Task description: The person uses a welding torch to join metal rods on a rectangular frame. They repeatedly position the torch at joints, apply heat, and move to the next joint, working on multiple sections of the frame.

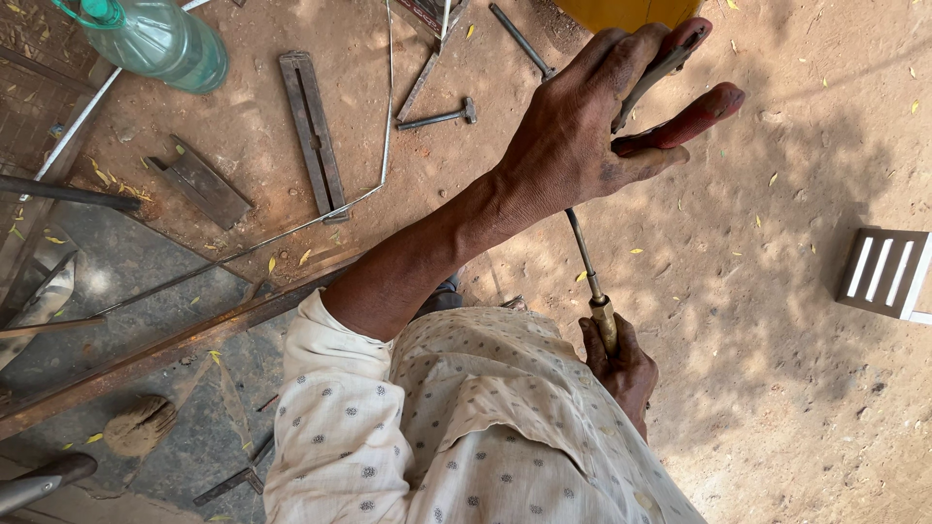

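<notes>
Head view. Your left hand (582,136) is clenched on red-handled pliers (680,92) at 1 o'clock. Your right hand (621,364) is wrapped round a screwdriver (590,281) at 5 o'clock, its shaft running under the left hand. Risk, as judged: the tip slips and jabs your left palm.

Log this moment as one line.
left hand: grips red-handled pliers | right hand: holds yellow-handled screwdriver | ground: hammer, green bottle

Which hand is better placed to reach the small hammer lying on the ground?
Probably left: the left hand is nearer the hammer, though it holds red-handled pliers. The right hand grips a yellow-handled tool by the body.
</notes>
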